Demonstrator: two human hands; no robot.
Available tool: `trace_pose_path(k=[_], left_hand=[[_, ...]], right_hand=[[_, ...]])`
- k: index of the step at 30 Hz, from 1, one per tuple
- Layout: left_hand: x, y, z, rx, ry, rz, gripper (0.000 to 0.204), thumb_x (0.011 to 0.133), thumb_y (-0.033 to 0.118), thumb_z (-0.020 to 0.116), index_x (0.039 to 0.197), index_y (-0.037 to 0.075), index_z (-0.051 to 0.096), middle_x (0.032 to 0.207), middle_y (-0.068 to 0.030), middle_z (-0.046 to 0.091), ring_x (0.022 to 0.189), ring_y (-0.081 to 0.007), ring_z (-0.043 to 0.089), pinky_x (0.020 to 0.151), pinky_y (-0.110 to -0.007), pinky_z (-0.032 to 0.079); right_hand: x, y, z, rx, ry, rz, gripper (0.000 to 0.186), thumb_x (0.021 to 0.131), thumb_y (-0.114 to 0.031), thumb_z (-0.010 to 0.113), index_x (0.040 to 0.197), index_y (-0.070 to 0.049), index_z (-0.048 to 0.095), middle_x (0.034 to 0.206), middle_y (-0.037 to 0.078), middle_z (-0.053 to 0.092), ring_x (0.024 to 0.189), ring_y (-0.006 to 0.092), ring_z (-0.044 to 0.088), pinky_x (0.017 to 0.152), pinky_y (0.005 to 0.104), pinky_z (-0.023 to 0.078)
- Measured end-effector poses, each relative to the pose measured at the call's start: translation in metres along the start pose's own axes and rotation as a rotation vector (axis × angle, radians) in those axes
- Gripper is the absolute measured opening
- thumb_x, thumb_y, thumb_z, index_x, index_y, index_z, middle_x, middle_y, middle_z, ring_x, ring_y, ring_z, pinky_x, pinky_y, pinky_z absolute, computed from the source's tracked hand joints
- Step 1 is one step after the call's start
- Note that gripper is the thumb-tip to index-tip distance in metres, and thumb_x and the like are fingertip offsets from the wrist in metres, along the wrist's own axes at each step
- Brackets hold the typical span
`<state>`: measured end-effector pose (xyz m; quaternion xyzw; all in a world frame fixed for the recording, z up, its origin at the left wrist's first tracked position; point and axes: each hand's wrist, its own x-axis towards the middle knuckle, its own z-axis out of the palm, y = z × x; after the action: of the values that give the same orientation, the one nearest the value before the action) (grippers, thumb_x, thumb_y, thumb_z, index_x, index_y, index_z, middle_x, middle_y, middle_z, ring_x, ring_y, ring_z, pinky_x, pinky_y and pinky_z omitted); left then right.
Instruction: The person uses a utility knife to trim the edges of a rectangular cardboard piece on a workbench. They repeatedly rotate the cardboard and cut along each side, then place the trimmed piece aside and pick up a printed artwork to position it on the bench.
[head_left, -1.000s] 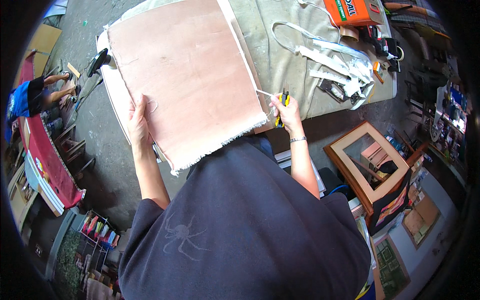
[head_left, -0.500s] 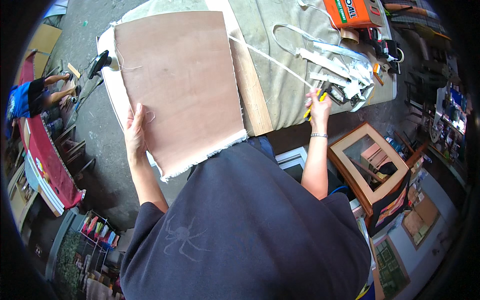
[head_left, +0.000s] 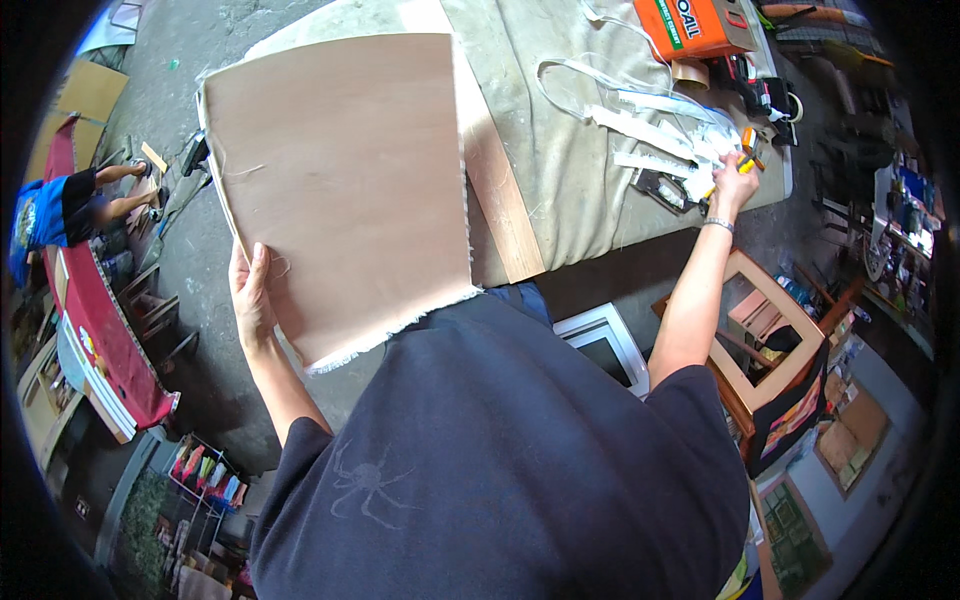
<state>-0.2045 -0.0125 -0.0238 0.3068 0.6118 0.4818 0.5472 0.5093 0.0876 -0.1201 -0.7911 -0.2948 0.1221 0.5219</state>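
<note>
My left hand (head_left: 252,290) grips the left edge of a brown canvas panel (head_left: 345,190) with frayed white edges, thumb on its face. Loose threads hang near that edge. The panel rests partly on the table, its near edge by my dark shirt. My right hand (head_left: 735,188) reaches to the table's right side, closed round a yellow-and-black hand tool (head_left: 746,165) whose kind I cannot make out. Its fingers are over a heap of white cut fabric strips (head_left: 650,132). Beside that hand lies a black-and-silver staple gun (head_left: 660,190).
A cloth-covered table (head_left: 580,215) carries a wooden board (head_left: 505,215) and an orange box (head_left: 690,28) at the far right. Wooden picture frames (head_left: 745,330) stand below my right arm. At far left, a person in blue (head_left: 45,225) is near a red-covered bench (head_left: 100,320).
My right hand has moved right with the yellow-and-black tool to the strip heap. The white strip that trailed from it is no longer stretched across the table. The panel has shifted slightly left.
</note>
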Motion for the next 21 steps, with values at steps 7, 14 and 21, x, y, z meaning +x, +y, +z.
trace_pose_path(k=[7, 14, 21], left_hand=[[-0.012, -0.006, -0.024, 0.011, 0.088, 0.011, 0.04, 0.098, 0.016, 0.056, 0.137, 0.007, 0.049, 0.104, 0.0035, 0.063, 0.088, -0.0045, 0.057, 0.077, -0.023, 0.046], [-0.029, -0.011, -0.015, -0.068, 0.097, 0.026, 0.045, 0.096, 0.018, 0.059, 0.138, 0.005, 0.048, 0.119, -0.0016, 0.062, 0.098, -0.0084, 0.058, 0.085, -0.024, 0.045], [-0.033, 0.012, 0.019, -0.04, 0.012, 0.043, 0.049, 0.095, 0.019, 0.061, 0.139, 0.005, 0.047, 0.115, -0.0017, 0.063, 0.094, -0.01, 0.058, 0.082, -0.026, 0.046]], right_hand=[[0.035, 0.027, -0.042, -0.39, 0.045, 0.016, 0.02, 0.089, -0.018, 0.065, 0.094, 0.001, 0.065, 0.075, 0.014, 0.069, 0.054, 0.0253, 0.062, 0.049, 0.036, 0.049], [-0.037, -0.034, 0.015, -0.509, -0.153, -0.344, 0.032, 0.09, -0.029, 0.067, 0.098, 0.001, 0.067, 0.082, 0.02, 0.068, 0.074, 0.0311, 0.067, 0.069, 0.0434, 0.052], [-0.159, -0.159, 0.195, 0.587, -1.018, 0.19, 0.03, 0.094, -0.025, 0.065, 0.115, -0.003, 0.064, 0.089, 0.005, 0.071, 0.046, 0.0015, 0.045, 0.041, 0.0177, 0.036]])
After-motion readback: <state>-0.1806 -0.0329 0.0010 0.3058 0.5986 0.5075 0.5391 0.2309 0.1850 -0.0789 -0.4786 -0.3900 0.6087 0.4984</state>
